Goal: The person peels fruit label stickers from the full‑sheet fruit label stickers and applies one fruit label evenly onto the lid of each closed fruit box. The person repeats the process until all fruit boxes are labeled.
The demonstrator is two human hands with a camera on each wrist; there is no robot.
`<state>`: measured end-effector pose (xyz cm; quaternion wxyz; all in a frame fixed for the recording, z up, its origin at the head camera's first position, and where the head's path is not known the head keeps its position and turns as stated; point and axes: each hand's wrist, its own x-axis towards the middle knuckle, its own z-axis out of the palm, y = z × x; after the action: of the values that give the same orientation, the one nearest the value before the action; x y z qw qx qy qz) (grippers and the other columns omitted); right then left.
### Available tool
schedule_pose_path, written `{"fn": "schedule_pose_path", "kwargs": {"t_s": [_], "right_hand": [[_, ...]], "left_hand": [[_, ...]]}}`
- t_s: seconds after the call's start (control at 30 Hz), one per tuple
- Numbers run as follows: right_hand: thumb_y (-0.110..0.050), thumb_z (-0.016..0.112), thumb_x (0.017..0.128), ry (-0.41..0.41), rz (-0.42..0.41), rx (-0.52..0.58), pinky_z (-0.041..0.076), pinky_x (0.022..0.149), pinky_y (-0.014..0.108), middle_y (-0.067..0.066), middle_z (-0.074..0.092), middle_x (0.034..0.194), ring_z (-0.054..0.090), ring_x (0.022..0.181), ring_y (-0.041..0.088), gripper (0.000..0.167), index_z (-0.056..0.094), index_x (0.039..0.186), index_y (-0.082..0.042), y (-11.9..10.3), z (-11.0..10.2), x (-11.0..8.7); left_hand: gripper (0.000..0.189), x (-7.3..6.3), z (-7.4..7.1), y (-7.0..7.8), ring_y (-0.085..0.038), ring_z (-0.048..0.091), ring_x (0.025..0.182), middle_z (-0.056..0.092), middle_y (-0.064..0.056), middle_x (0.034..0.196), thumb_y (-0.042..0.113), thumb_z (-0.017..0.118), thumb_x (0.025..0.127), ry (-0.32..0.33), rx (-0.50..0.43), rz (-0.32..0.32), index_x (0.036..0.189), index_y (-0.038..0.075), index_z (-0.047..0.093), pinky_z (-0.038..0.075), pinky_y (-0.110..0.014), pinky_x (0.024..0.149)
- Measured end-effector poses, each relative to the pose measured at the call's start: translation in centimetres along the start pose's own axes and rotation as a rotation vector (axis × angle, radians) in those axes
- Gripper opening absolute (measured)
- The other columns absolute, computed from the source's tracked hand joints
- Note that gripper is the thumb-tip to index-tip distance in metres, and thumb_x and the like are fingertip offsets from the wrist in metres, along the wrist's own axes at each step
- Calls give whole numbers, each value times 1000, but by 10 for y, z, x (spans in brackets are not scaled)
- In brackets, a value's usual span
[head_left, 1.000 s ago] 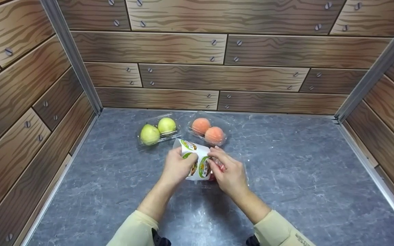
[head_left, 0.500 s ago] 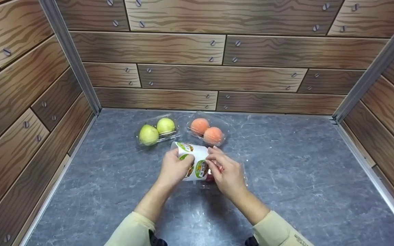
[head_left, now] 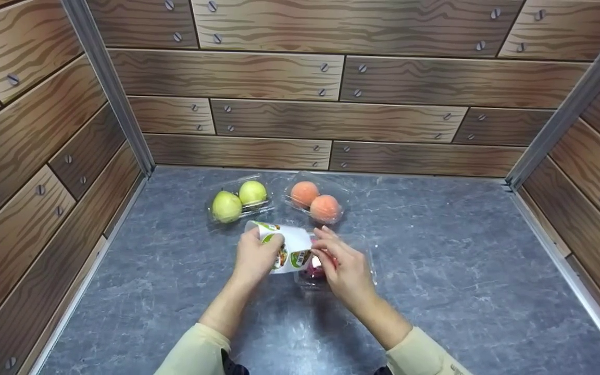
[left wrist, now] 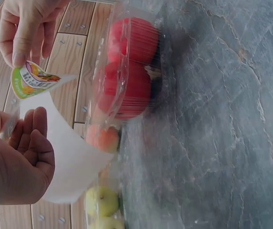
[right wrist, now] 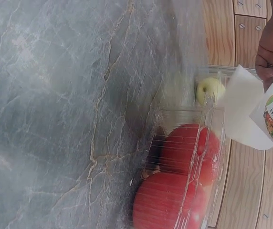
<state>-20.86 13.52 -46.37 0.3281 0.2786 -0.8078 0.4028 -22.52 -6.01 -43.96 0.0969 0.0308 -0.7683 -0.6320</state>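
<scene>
My left hand [head_left: 255,255] holds a white sheet of stickers [head_left: 292,239], pinched between thumb and fingers. The sheet curves, and its pale backing [left wrist: 69,157] hangs down in the left wrist view. With thumb and fingertips my right hand [head_left: 349,265] pinches a green-edged sticker [left wrist: 26,86] at the sheet's right edge; in the left wrist view it stands partly lifted off the backing. Beneath both hands sits a clear plastic box [head_left: 305,284] with two red fruits [right wrist: 167,200] inside, partly covered by the hands and sheet in the head view.
Behind the hands stand a clear box with two green pears [head_left: 226,207] and, to its right, another with two peaches [head_left: 325,208]. All rest on a grey marbled tabletop [head_left: 461,271]. Wood-patterned walls [head_left: 279,117] enclose the back and sides.
My left hand has moved left and slightly toward me with the sticker sheet, away from the right hand. More of the red fruit's box shows. The right hand has barely moved.
</scene>
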Motion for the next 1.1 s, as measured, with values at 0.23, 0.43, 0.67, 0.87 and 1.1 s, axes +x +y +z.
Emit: {"fn": "schedule_pose_path", "kwargs": {"t_s": [0.23,0.43,0.67,0.87,1.1], "right_hand": [[3,81,88,9,-19,19,52,107,38,15,77,123,70,121,38,14,77,100,-5,-3,-2,-2],[4,79,90,4,10,41,51,108,36,14,77,122,70,119,41,14,77,100,-5,-6,-4,-4],[2,79,91,22,67,72,49,111,38,14,76,125,69,123,37,12,78,100,-6,-6,-9,-4],[-3,77,96,49,170,76,51,109,49,10,76,126,70,123,32,7,76,98,-9,-2,-19,-3],[-4,75,98,46,269,77,49,111,48,6,76,127,69,126,30,8,75,97,-12,1,-29,-2]], "left_hand": [[4,1,-4,-7,-11,58,55,63,-1,64,4,67,85,84,-19,-15,82,1,69,50,-22,50],[4,0,-10,-11,-10,58,55,64,-2,65,3,67,87,137,-42,-13,85,0,69,51,-22,50],[10,0,-21,-20,-12,59,57,66,-4,66,5,66,86,181,-11,-39,90,-3,71,50,-24,52],[9,-4,-39,-30,-12,57,55,63,-1,63,7,66,87,136,35,-76,89,-2,69,49,-24,50],[11,-11,-69,-56,-12,56,58,61,0,66,7,67,87,87,113,-122,91,-3,69,48,-24,53]]}}
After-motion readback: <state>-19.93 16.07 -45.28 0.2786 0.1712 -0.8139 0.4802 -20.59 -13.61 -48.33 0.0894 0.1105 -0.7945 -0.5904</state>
